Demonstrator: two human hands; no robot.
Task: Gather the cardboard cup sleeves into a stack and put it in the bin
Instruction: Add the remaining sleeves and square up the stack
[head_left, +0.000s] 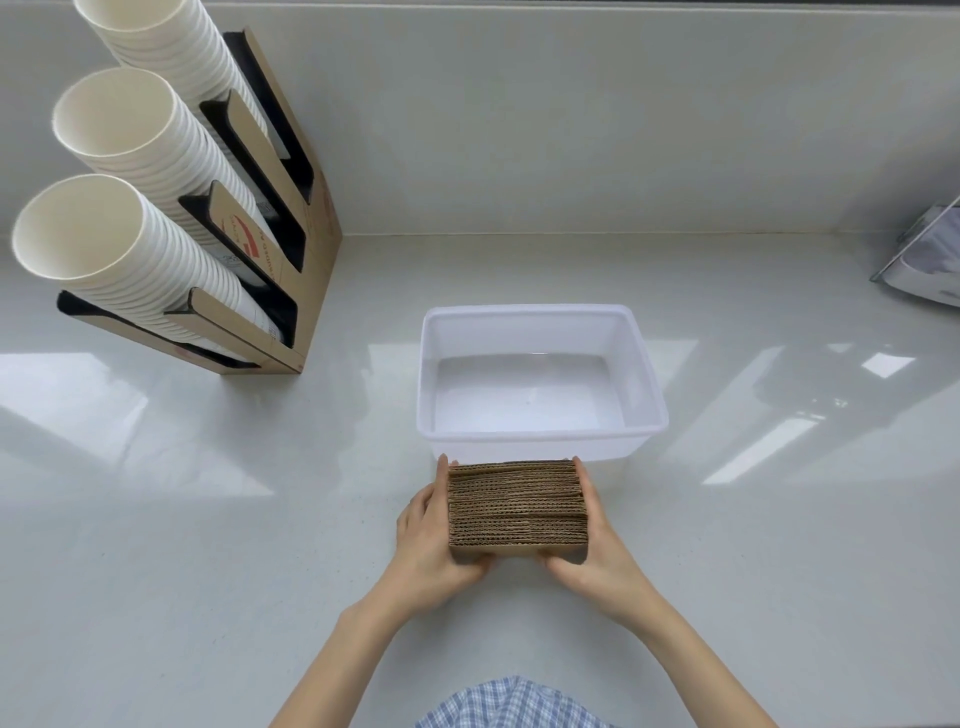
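gripping ridged cardboard stack (518, 506), both hands.

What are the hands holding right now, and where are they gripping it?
The stack of cardboard cup sleeves, held by its two ends: left hand on the left end, right hand on the right.

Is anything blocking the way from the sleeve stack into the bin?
Nothing visible. The stack of sleeves, held between the left hand and right hand, sits just in front of the bin, which is open-topped and empty; only its near wall must be cleared.
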